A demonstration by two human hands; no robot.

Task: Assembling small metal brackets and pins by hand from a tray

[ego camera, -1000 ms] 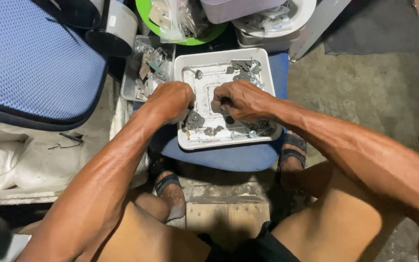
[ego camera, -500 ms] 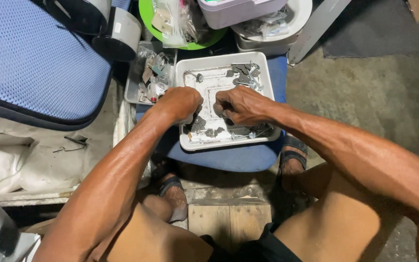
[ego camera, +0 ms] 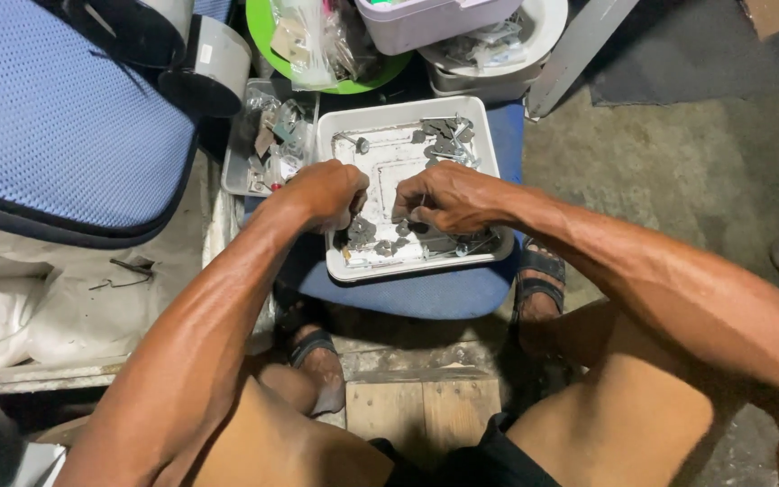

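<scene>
Left hand (ego camera: 325, 191) and right hand (ego camera: 448, 197), grips curled together over small metal parts (ego camera: 373, 236) at white tray's (ego camera: 407, 115) near edge; contents indiscernible.

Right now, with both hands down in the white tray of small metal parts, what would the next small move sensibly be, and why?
Probably lifting the pinched piece just clear of the white tray. The right hand has its fingertips closed low among the small metal parts, and the left hand sits curled beside it over the same cluster. Whether either hand actually holds a part is hidden by the fingers, so this is a guess.
</scene>
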